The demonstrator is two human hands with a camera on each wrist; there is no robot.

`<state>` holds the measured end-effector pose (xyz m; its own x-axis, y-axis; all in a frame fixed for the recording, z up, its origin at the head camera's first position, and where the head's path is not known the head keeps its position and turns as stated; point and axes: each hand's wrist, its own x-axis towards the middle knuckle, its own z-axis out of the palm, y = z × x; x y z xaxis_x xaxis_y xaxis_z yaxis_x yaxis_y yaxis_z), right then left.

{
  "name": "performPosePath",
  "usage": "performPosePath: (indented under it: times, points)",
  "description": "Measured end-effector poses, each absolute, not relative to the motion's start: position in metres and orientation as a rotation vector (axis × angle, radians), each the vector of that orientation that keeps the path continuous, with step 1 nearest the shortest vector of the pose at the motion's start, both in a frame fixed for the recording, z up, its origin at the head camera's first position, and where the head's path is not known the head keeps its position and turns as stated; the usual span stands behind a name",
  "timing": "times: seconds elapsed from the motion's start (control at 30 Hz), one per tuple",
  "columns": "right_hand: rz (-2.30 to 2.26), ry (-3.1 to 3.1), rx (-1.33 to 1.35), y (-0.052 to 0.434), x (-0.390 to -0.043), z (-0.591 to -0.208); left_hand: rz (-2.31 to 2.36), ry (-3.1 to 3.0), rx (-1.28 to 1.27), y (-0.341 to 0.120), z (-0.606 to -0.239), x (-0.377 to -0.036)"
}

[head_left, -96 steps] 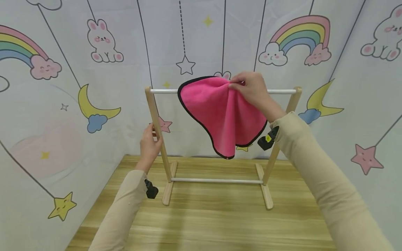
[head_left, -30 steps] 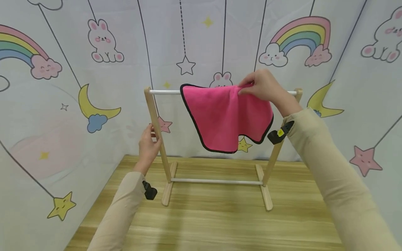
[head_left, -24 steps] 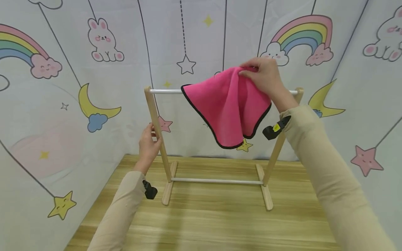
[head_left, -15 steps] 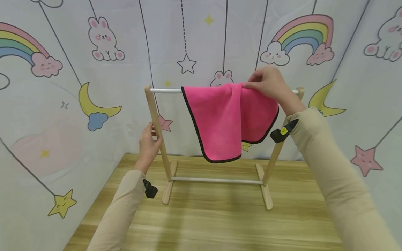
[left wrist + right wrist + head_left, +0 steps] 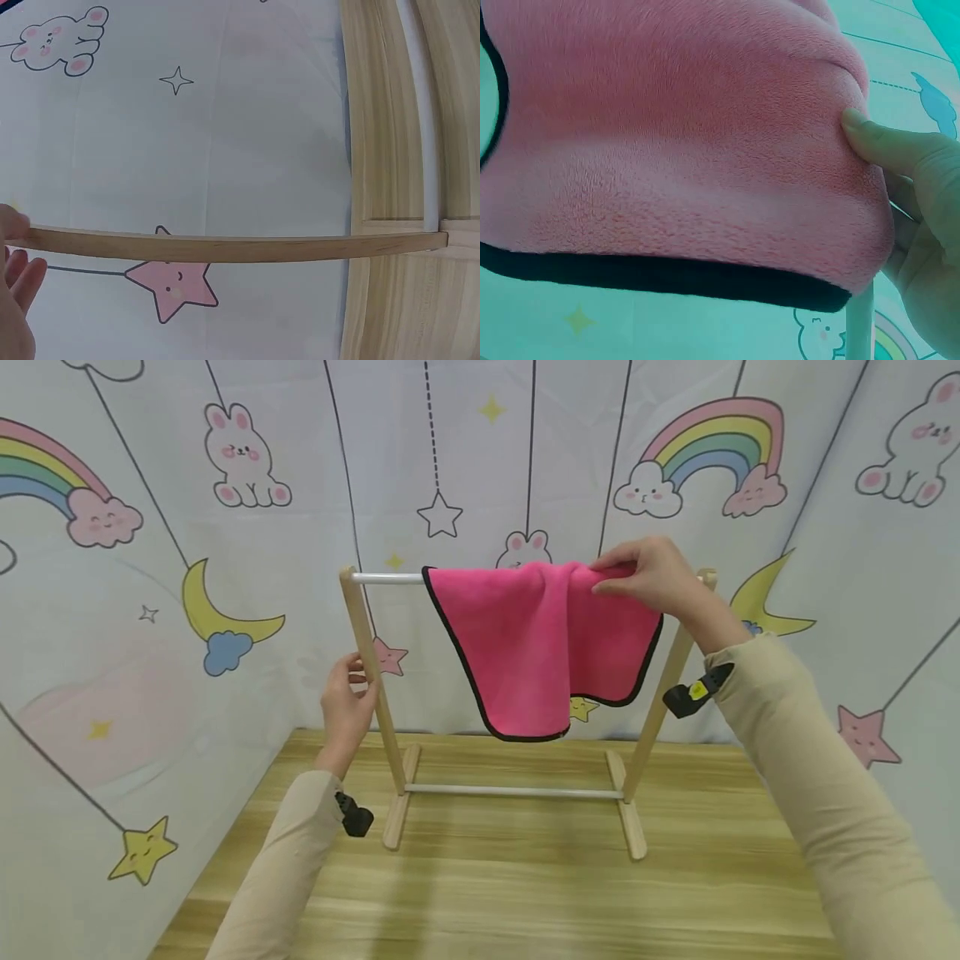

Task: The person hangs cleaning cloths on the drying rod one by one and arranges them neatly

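Observation:
A pink cloth (image 5: 536, 643) with a black hem hangs over the white top bar (image 5: 386, 578) of a small wooden rack (image 5: 371, 677) that stands on the wooden table (image 5: 525, 893). My right hand (image 5: 648, 578) pinches the cloth's top fold at the bar's right end; in the right wrist view the thumb (image 5: 885, 146) presses the pink cloth (image 5: 667, 150). My left hand (image 5: 347, 697) holds the rack's left post, a wooden strip (image 5: 225, 246) with fingertips (image 5: 19, 270) at its edge in the left wrist view.
Printed fabric walls (image 5: 150, 568) with rainbows, rabbits, moons and stars close in the table on the left, back and right. The rack's two feet and its lower white bar (image 5: 513, 792) sit near the back wall. Bare wood lies in front of the rack.
The right hand lifted the cloth's bunched fold, then lowered it onto the bar and slid a little right; the cloth now hangs flatter. The left hand stays on the post.

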<state>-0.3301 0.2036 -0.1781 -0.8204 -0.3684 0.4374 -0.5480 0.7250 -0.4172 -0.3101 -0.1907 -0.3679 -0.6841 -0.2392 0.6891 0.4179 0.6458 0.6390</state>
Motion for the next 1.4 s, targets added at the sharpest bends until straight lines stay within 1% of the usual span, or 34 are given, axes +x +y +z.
performPosePath:
  times: [0.17,0.37,0.57,0.8,0.97,1.17,1.4]
  points:
    - [0.727,-2.595,0.691,0.203,-0.329,-0.179,-1.044,-1.842,-0.128,-0.177,-0.353,-0.307]
    - [0.699,-2.605,0.680,0.202,-0.327,-0.179,-1.160,-1.883,-0.364,-0.142,-0.336,-0.303]
    - [0.685,-2.589,0.689,0.201,-0.328,-0.180,-1.425,-2.082,-0.522,-0.104,-0.341,-0.304]
    - [0.678,-2.592,0.684,0.201,-0.328,-0.181,-1.595,-2.194,-0.567,-0.079,-0.332,-0.275]
    - [0.637,-2.553,0.709,0.201,-0.326,-0.180,-1.608,-2.160,-0.560,-0.079,-0.325,-0.269]
    - [0.618,-2.482,0.726,0.200,-0.327,-0.181,-1.554,-2.081,-0.495,-0.094,-0.312,-0.265]
    - [0.600,-2.377,0.678,0.196,-0.332,-0.173,-1.546,-1.869,-0.403,-0.115,-0.279,-0.264]
